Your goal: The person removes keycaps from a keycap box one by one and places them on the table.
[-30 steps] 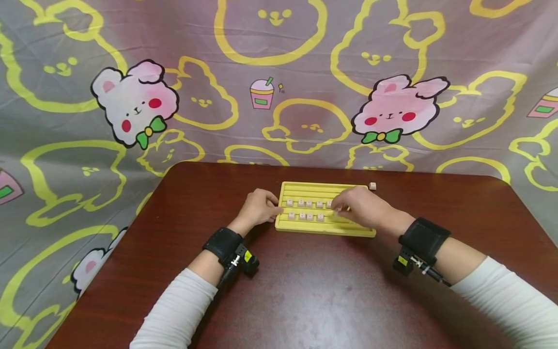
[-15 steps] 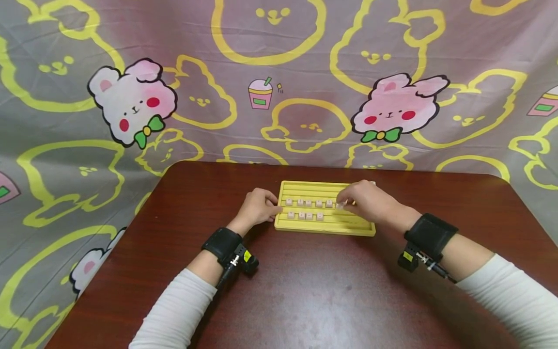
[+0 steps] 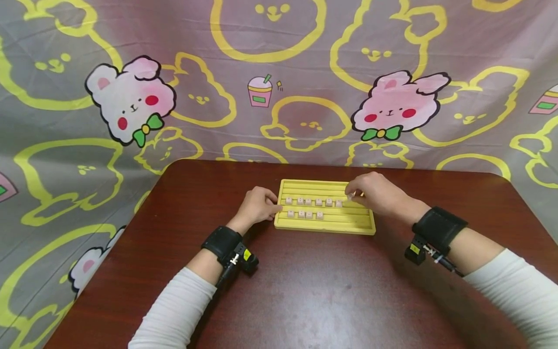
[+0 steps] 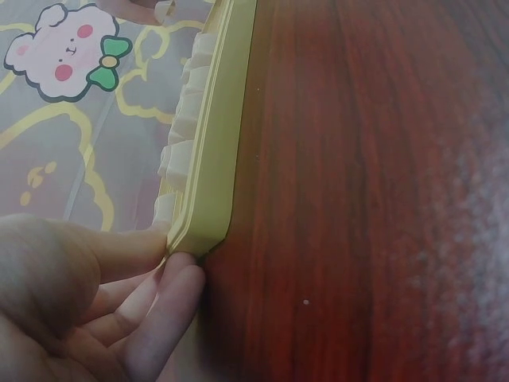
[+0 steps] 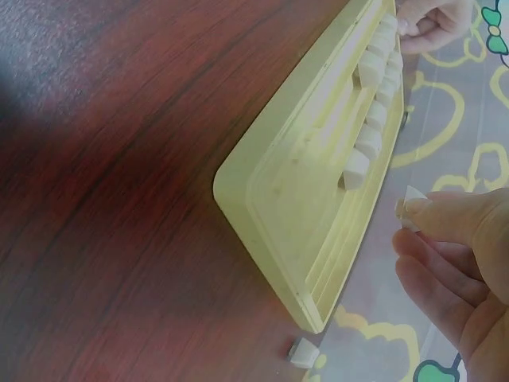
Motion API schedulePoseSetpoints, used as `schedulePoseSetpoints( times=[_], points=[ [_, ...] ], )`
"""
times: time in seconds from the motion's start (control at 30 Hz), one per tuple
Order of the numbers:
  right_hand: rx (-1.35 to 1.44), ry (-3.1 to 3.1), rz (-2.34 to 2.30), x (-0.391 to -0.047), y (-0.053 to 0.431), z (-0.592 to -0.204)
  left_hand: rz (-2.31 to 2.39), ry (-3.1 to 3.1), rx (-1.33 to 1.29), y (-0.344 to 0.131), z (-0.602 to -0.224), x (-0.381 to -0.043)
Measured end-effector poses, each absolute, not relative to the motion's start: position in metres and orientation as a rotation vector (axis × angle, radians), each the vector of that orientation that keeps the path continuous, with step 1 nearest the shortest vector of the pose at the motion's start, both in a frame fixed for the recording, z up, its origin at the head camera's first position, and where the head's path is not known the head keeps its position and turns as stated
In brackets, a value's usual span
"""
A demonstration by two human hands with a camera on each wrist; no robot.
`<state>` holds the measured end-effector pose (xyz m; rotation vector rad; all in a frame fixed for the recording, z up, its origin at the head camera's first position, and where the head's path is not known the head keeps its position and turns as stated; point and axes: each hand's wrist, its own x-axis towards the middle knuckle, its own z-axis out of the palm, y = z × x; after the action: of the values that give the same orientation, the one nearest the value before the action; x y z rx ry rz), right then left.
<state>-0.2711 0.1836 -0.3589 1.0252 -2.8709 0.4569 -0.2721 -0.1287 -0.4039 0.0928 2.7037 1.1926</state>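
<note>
My left hand [image 3: 258, 206] grips the left edge of a yellow ridged tray [image 3: 348, 226], with the thumb on its rim in the left wrist view. Small pale keycaps stand on the tray in two rows: several in the back row [image 3: 318, 202], several in the front row [image 3: 309, 214]. Over the tray's right part, my right hand [image 3: 378, 193] pinches one white keycap [image 5: 412, 205] between thumb and finger. In the right wrist view this keycap is held apart from the tray. The marks on the keycaps are too small to read.
A loose keycap [image 5: 302, 352] lies on the brown table [image 3: 296, 291] just off the tray's right corner; the right hand hides it in the head view. Behind the table hangs a patterned cloth [image 3: 305, 77].
My right hand has moved right and slightly back along the tray. The keycap at the back row's right end, covered by the fingers before, now shows. The left hand has kept its place.
</note>
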Motion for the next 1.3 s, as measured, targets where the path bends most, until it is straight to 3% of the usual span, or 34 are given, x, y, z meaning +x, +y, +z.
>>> schedulePoseSetpoints(
  times=[1.3],
  points=[
    [0.847,-2.835,0.417,-0.291,0.218,-0.364,1.175,2.713,0.108,-0.129,-0.404,-0.272]
  ],
)
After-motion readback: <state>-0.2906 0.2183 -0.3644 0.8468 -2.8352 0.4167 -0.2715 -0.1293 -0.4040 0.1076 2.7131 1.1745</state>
